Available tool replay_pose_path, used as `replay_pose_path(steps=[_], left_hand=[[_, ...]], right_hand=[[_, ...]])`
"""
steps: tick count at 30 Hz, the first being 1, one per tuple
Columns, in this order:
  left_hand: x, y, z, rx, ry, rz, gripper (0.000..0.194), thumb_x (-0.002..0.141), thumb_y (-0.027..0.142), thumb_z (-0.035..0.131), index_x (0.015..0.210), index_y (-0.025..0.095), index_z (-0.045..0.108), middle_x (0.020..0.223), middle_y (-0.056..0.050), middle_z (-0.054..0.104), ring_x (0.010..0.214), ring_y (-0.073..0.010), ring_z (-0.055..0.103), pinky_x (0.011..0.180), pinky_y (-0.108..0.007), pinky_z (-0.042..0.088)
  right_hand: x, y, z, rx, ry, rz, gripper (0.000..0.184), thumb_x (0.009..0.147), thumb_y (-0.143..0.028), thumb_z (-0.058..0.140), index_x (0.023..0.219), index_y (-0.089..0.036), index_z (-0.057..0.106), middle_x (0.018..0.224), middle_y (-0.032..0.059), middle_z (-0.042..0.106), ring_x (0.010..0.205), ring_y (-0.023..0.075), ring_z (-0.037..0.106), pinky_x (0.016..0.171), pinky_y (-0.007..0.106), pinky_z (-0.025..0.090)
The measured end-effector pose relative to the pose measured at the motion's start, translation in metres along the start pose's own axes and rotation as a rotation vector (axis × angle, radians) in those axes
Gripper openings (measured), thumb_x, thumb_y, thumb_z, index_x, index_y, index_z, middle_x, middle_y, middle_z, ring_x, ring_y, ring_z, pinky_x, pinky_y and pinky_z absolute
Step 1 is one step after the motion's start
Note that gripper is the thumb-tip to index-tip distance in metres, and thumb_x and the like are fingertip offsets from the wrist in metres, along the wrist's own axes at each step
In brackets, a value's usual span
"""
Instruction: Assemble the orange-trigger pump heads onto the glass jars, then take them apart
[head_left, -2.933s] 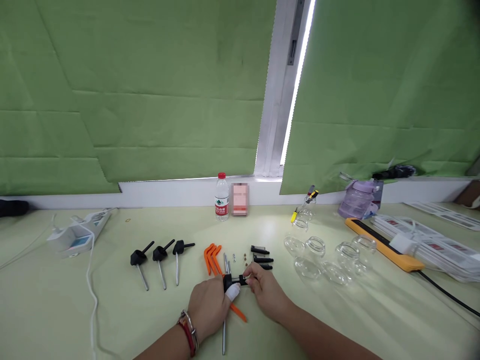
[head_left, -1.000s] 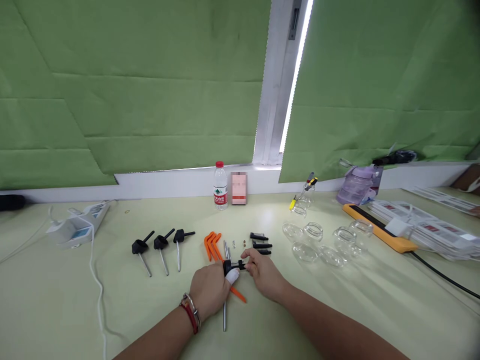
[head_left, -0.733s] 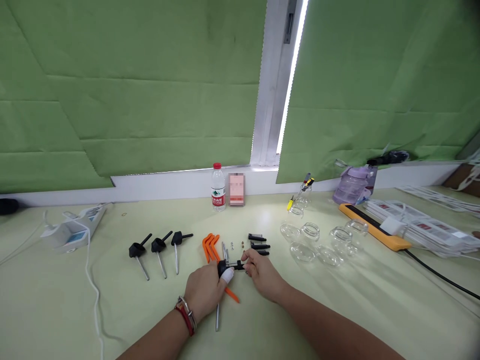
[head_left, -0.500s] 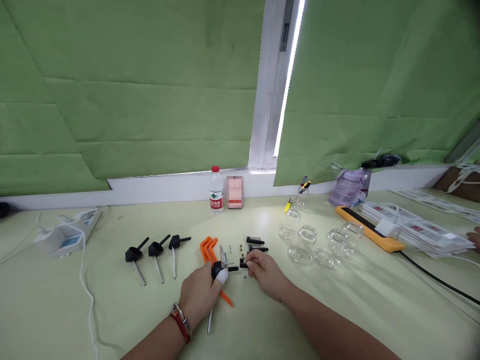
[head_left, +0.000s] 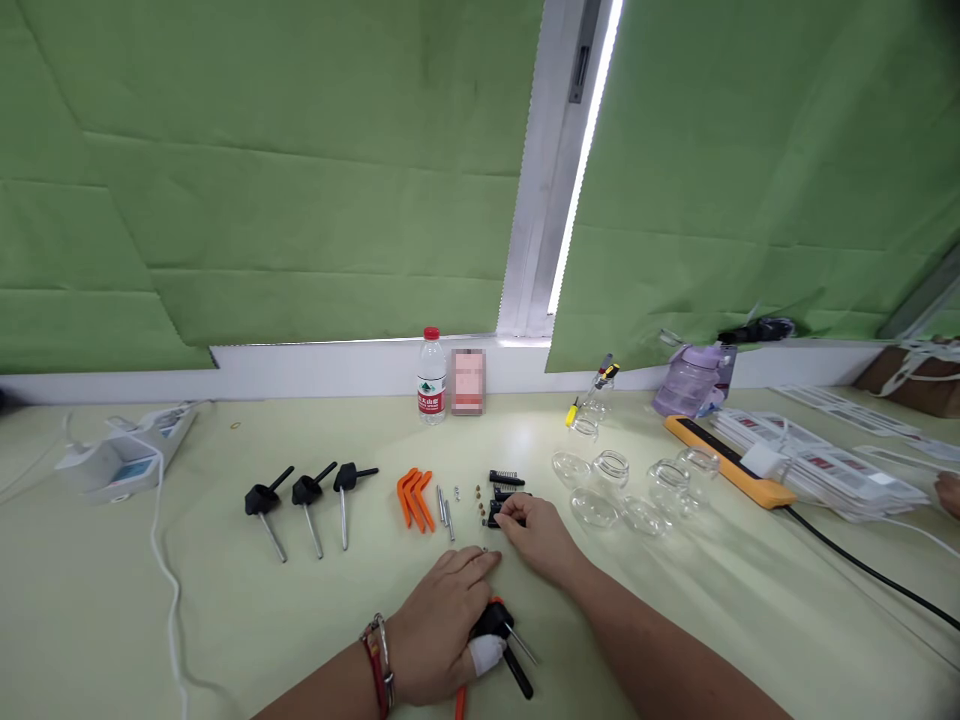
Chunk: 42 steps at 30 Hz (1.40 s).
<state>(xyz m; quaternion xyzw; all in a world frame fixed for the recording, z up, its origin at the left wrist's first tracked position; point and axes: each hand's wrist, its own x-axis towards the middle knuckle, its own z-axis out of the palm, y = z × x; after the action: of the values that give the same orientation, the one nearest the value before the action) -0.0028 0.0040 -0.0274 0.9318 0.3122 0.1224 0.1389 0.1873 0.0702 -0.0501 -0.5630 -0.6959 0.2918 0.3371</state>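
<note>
Down low, the left hand [head_left: 446, 625] lies palm-down near the surface [head_left: 315, 625], its bandaged thumb pressing the black holder [head_left: 492, 620] against the palm, so those fingers are narrow around it. A thin metal pin [head_left: 523, 643] and a black stem slant out of the holder, and an orange strip [head_left: 460, 703] shows under the hand. The left fingertips reach toward the right hand [head_left: 541, 538], whose thumb and fingers are pinched on a black clip [head_left: 494, 515], next to two spring clips [head_left: 507, 478]. Just left of these lie brown beads [head_left: 478, 497], tiny clear bits [head_left: 457, 493], metal rods [head_left: 445, 512] and orange levers [head_left: 415, 498]. Farther left, three stemmed holders [head_left: 307, 490] stand in a row, apart from one another. Glass jars [head_left: 611, 468] lie to the right, well clear of both hands. At the right edge, part of another person's hand [head_left: 949, 492] shows.
</note>
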Motion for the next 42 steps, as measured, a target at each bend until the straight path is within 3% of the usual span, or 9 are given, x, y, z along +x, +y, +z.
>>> replay_pose_path(steps=[12,24,42], left_hand=[[0.0,-0.006,-0.001,-0.003,0.014,-0.073,0.027,0.081,0.04,0.048,0.095,0.018,0.053,0.131,-0.013,0.045,0.12,-0.0294,0.038,0.101,-0.046,0.027],[0.001,-0.005,-0.004,-0.015,-0.024,-0.175,0.026,0.083,0.04,0.045,0.094,0.017,0.053,0.14,-0.014,0.035,0.128,-0.033,0.028,0.103,-0.054,0.02],[0.001,-0.011,-0.002,-0.055,0.011,-0.201,0.026,0.084,0.041,0.044,0.093,0.018,0.053,0.14,-0.013,0.035,0.13,-0.0325,0.025,0.105,-0.057,0.017]], right_hand=[[0.004,0.005,-0.001,0.046,-0.009,0.022,0.018,0.074,-0.032,0.05,0.068,-0.017,0.059,0.068,0.0016,0.062,0.064,0.0145,0.055,0.059,0.023,0.04],[0.009,0.011,-0.01,0.052,0.003,0.058,0.016,0.07,-0.03,0.051,0.064,-0.017,0.057,0.064,0.0003,0.06,0.063,0.014,0.053,0.057,0.022,0.038],[0.011,0.012,-0.03,-0.003,0.075,0.149,0.014,0.067,-0.029,0.05,0.062,-0.018,0.057,0.058,-0.0007,0.054,0.055,0.0124,0.047,0.05,0.022,0.033]])
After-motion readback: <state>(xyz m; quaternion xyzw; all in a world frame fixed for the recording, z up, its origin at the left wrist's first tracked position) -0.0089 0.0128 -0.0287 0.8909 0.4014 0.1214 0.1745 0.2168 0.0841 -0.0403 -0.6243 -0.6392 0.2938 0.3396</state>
